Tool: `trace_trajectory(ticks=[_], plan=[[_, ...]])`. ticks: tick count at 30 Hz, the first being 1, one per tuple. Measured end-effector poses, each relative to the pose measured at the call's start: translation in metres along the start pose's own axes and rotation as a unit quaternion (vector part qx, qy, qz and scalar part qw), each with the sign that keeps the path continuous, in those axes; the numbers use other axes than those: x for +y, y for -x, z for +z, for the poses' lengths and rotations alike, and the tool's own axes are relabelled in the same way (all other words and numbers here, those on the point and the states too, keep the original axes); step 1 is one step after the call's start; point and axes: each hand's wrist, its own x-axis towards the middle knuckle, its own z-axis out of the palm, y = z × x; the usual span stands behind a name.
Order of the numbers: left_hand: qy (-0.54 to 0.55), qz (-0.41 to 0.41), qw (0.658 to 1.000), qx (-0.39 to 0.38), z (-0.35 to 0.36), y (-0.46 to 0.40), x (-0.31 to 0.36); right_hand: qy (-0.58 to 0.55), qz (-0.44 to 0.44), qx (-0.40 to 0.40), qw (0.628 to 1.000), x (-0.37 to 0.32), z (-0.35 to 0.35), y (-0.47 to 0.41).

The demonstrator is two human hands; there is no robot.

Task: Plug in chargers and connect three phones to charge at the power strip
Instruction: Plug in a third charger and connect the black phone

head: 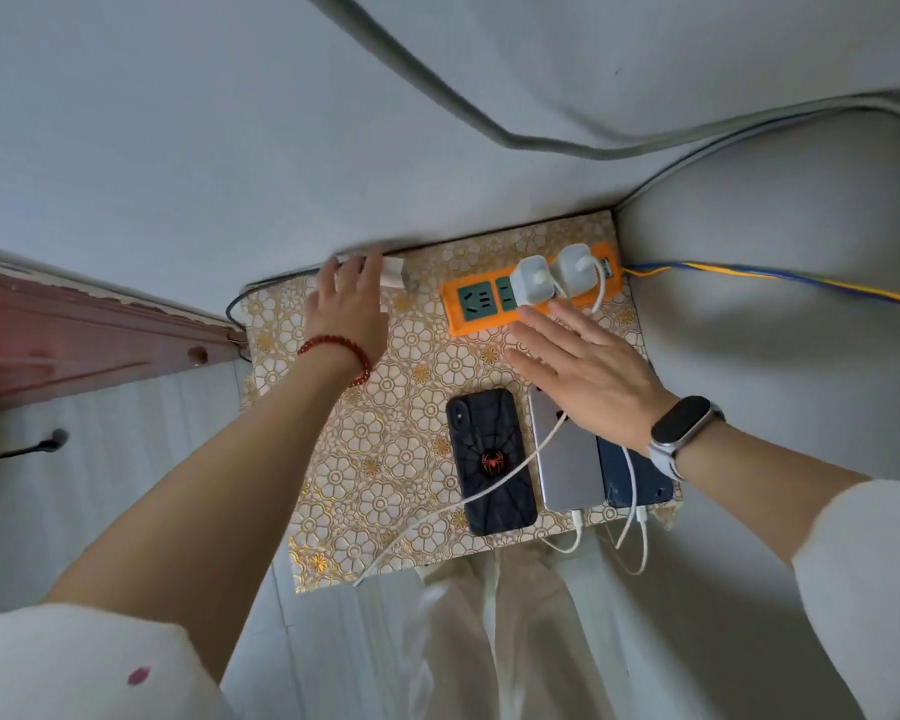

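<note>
An orange power strip (pixel 461 317) lies at the back of a small table, with two white chargers (pixel 533 280) plugged into its right half. My left hand (pixel 346 306) reaches to the back left and closes on a third white charger (pixel 393 272). My right hand (pixel 588 368) hovers flat and open just in front of the strip, over the top of a silver phone (pixel 570 467). A black phone with a red spider (pixel 489 459) lies to its left, a dark blue phone (pixel 645 483) to its right. White cables (pixel 500 483) run to the silver and blue phones.
The table carries a gold floral cloth (pixel 365 449). A grey wall rises behind it and a padded grey surface (pixel 780 304) stands to the right. A blue and yellow cord (pixel 780 280) leaves the strip rightwards. A reddish wooden frame (pixel 84 330) sits at left.
</note>
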Motion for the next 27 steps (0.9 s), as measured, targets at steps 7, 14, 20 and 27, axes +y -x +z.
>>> trace_trajectory(ticks=[7, 14, 20, 27], plan=[[0.052, -0.018, 0.998, 0.034, 0.004, 0.013, 0.007, -0.084, 0.049, 0.063, 0.993, 0.009, -0.011, -0.001], [0.178, -0.016, 0.980, 0.089, -0.014, 0.039, 0.032, -0.137, 0.120, 0.042, 0.982, 0.022, -0.012, 0.013], [0.126, -0.038, 0.991, 0.023, -0.022, 0.025, 0.067, -0.161, 0.142, 0.032, 0.976, 0.023, -0.013, 0.015], [0.074, -0.093, 0.993, 0.027, -0.014, 0.021, 0.090, -0.168, 0.150, 0.025, 0.974, 0.025, -0.011, 0.020]])
